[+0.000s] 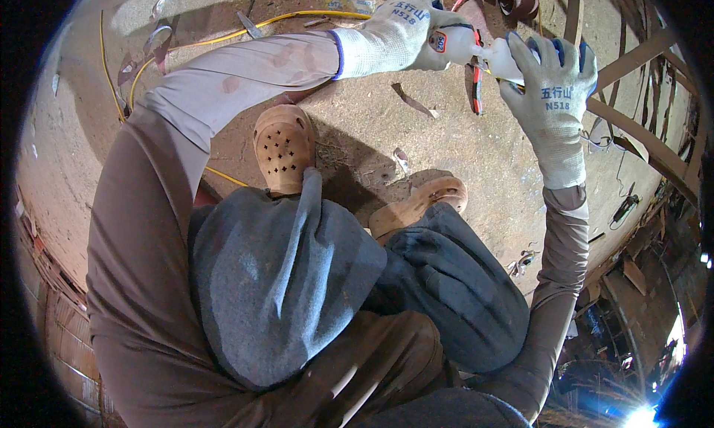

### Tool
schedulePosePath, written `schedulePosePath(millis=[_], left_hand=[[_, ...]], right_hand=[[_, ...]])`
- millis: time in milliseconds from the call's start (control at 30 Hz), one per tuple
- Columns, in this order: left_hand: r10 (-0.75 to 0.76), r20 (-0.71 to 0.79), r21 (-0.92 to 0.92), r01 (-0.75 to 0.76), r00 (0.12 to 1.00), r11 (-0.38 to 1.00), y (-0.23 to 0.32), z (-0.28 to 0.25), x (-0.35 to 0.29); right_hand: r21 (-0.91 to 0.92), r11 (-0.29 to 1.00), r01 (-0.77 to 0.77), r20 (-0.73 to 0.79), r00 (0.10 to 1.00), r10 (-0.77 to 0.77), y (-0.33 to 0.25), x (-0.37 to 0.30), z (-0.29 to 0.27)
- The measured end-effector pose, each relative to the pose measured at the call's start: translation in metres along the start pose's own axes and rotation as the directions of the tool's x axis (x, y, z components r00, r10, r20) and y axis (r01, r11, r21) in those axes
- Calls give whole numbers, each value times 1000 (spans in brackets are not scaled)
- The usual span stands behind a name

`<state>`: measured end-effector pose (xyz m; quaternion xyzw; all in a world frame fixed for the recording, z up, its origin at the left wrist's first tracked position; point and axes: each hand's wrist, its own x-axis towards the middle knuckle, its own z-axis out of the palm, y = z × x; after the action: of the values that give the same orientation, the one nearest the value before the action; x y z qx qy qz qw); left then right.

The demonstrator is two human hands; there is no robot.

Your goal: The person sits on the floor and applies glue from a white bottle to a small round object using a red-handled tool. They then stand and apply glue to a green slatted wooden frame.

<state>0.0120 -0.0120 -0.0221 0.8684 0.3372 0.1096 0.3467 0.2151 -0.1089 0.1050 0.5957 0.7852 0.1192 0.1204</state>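
Both my hands wear white knit gloves with blue-coated palms and are raised at the top of the view. My left hand (pixel 410 34) is closed round a small white plastic bottle (pixel 460 46) with a red-edged label, its narrow end pointing right. From the other side, my right hand (pixel 552 78) grips a second white plastic piece (pixel 502 60), like a bottle or a large cap, between thumb and fingers. The two narrow ends meet or nearly touch; I cannot tell which. Just below that meeting point shows a red-and-black strip (pixel 477 89).
A yellow cable (pixel 275 19) runs across the dusty floor at the upper left. Brown rolled bands (pixel 520 0) lie beyond my hands. Wooden slats (pixel 639 130) and scrap pile up at the right. My tan clogs (pixel 284 145) rest on the floor, scattered with strips.
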Motion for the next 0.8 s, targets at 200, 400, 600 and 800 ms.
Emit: schedulePosePath(millis=[200, 400, 600, 800], left_hand=[[-27, 16, 28, 26, 1000, 999, -1, 0, 4], [-12, 66, -22, 14, 998, 1000, -3, -2, 4], [14, 141, -329, 34, 990, 944, -9, -19, -4], [71, 68, -295, -48, 995, 954, -5, -18, 0]], right_hand=[[-13, 1000, 11, -19, 1000, -11, 3, 2, 5], [-62, 998, -13, 96, 995, 19, -1, 4, -1], [-68, 998, -14, 68, 998, 18, -2, 6, -3], [-62, 997, -34, 112, 993, 41, 0, 3, -2]])
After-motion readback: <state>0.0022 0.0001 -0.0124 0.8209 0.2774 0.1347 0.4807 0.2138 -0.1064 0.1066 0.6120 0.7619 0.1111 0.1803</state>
